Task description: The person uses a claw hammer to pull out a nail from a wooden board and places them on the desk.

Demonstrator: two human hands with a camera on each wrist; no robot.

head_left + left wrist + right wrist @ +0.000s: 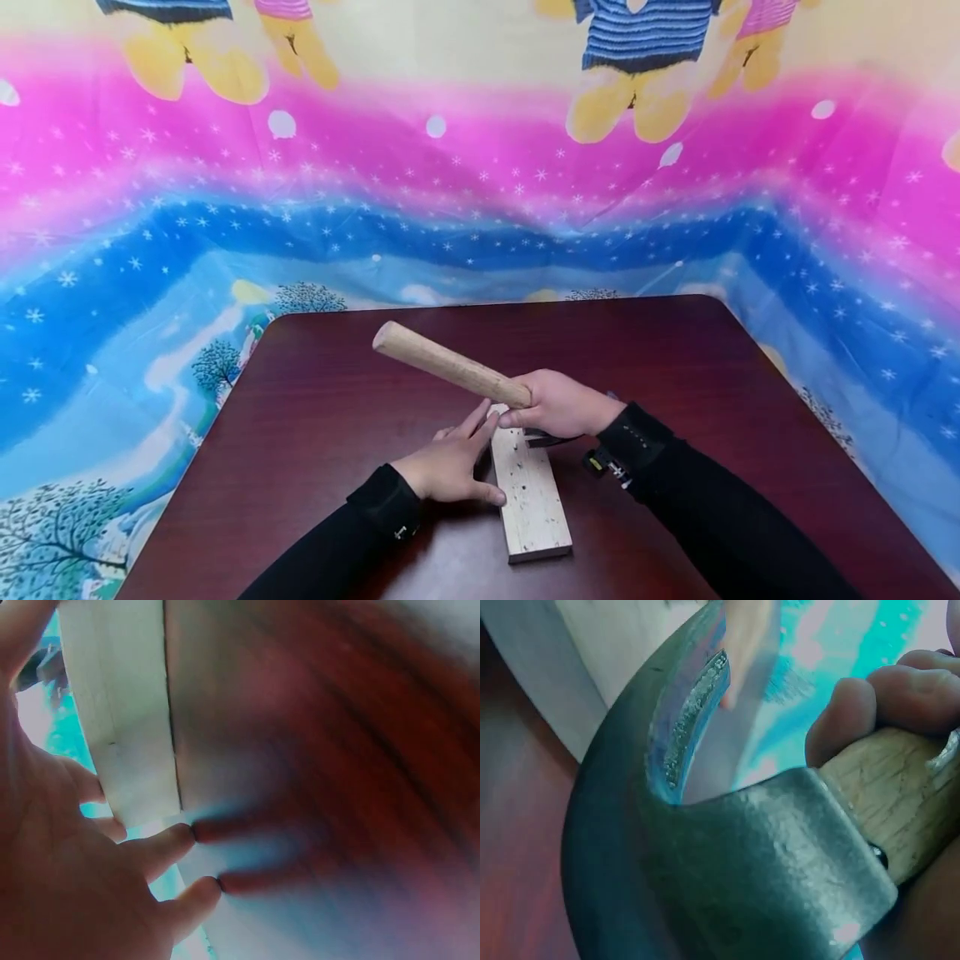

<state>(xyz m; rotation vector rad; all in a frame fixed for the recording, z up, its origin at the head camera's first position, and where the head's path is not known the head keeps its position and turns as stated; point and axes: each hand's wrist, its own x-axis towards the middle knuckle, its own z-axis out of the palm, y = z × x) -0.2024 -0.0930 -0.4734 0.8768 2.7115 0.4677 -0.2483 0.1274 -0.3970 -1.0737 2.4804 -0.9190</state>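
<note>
My right hand (564,403) grips the wooden handle (450,365) of a claw hammer close below its head. The handle's free end points up to the far left. Seen from the right wrist, the dark metal head (757,862) has its curved claw (604,810) towards the wooden board. In the head view the claw overlaps the right edge of the pale board (534,508), which has several nails or nail holes on top. My left hand (448,467) spreads along the board's left side, thumb at its edge, fingers by its far end. Two straight fingertips (206,889) touch the tabletop.
The board lies lengthwise on a dark red-brown table (337,375) with rounded far corners. A patterned cloth (450,233) in pink and blue hangs behind the table and along both sides.
</note>
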